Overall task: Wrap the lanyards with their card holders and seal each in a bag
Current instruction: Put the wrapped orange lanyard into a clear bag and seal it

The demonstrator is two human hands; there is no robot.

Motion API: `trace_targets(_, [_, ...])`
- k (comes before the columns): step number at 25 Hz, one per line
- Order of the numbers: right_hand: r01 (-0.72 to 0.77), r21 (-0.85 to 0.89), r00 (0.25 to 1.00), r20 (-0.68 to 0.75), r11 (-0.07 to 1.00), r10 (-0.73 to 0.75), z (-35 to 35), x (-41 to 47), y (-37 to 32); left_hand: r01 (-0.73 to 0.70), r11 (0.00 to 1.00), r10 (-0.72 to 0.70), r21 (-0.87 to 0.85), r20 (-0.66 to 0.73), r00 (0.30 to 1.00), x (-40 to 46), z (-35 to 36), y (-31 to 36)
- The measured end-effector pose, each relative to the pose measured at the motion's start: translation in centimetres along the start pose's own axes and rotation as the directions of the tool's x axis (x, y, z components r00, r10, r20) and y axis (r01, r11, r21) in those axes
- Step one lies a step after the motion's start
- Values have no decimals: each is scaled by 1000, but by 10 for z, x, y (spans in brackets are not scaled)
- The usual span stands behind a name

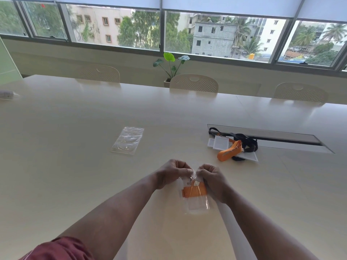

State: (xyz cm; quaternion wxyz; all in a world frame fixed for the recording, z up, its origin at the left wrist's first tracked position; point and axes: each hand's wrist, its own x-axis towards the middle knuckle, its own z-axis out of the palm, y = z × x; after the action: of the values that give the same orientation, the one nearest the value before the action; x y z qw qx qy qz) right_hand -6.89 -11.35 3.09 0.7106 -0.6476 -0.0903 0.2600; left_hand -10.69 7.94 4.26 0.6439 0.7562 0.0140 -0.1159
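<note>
Soft window (225,36) daylight, wide-angle edge distortion

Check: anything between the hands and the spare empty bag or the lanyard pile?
Nothing visible. Bare table lies between the hands and both the empty bag and the lanyard pile. But left hand and right hand both pinch the filled bag.

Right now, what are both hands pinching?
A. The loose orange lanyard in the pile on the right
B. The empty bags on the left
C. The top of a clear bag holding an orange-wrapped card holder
C: the left hand and right hand pinch the top edge of the clear bag, with the orange lanyard inside.
</note>
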Motion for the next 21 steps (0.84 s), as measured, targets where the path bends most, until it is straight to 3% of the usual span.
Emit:
trace_targets(6, [0,-30,997,83,1000,3,-4,1,1,-14,999,14,-33,-3,1000,-1,1,-2])
trace_targets(15, [42,77,997,-71,996,-37,-2,9,13,-56,995,56,-80,-12,998,-4,-3,-3])
trace_targets(21, [94,103,995,-45,990,-90,-6,10,14,-78,995,76,-69,-34,997,1,-5,-11])
